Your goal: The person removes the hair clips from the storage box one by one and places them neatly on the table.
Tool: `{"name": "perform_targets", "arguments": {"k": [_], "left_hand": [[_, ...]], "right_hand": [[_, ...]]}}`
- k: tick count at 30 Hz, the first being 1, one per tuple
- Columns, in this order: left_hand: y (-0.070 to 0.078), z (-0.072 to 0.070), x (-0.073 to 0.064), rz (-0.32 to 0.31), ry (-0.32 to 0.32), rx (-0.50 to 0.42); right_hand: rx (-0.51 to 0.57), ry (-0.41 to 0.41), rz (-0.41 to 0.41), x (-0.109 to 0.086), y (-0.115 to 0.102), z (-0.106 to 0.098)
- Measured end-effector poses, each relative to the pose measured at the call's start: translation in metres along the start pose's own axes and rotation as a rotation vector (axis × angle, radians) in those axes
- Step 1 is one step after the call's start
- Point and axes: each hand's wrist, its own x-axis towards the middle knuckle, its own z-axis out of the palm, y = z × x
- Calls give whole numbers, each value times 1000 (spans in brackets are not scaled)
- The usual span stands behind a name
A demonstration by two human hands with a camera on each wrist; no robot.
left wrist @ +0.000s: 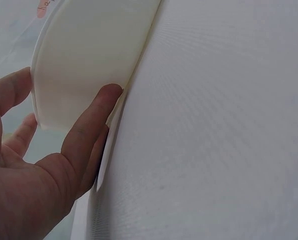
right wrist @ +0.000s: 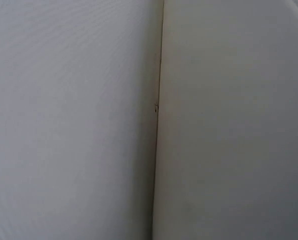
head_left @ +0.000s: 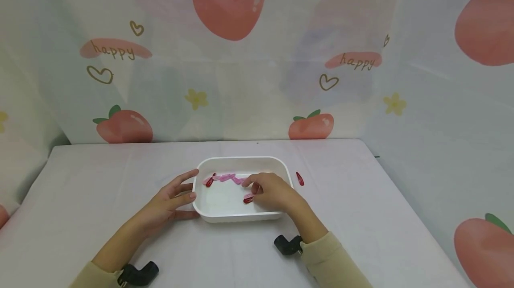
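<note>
A white rectangular tray (head_left: 225, 214) stands on the table with pink and red hair clips in it. Several pink clips (head_left: 225, 177) form a row near its far side, with a dark red clip (head_left: 209, 181) at the left end. My left hand (head_left: 170, 199) touches the tray's left end, fingers spread; the left wrist view shows the fingertips at the tray wall (left wrist: 84, 65). Over the tray's right half, my right hand (head_left: 273, 192) reaches down with bent fingers, its index fingertip at the row's right end. Below its thumb lies a red and pink clip (head_left: 248, 199). I cannot tell whether its fingers pinch a clip.
One red hair clip (head_left: 300, 178) lies on the white tablecloth (head_left: 341, 199), just right of the tray. A printed fabric backdrop (head_left: 257, 78) rises behind the table. The right wrist view shows tray wall (right wrist: 229, 125) and cloth only.
</note>
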Motion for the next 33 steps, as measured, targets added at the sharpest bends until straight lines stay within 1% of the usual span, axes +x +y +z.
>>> {"name": "perform_targets", "arguments": {"k": [6, 11, 16, 20, 24, 28, 33], "left_hand": [[0, -1, -1, 3, 1, 4], [0, -1, -1, -2, 7, 7], [0, -1, 0, -13, 23, 0], [-1, -1, 1, -11, 21, -3], [-1, -1, 1, -8, 17, -2], [-1, -1, 1, -8, 16, -3], [-1, -1, 0, 1, 6, 0]], "right_hand": [[-35, -19, -22, 0, -2, 1], [-33, -2, -46, 0, -1, 1], [-18, 36, -32, 1, 0, 1], [-9, 75, -10, 1, 0, 0], [5, 122, -17, 2, 0, 0], [48, 157, -31, 2, 0, -1], [123, 213, -21, 3, -1, -4]]}}
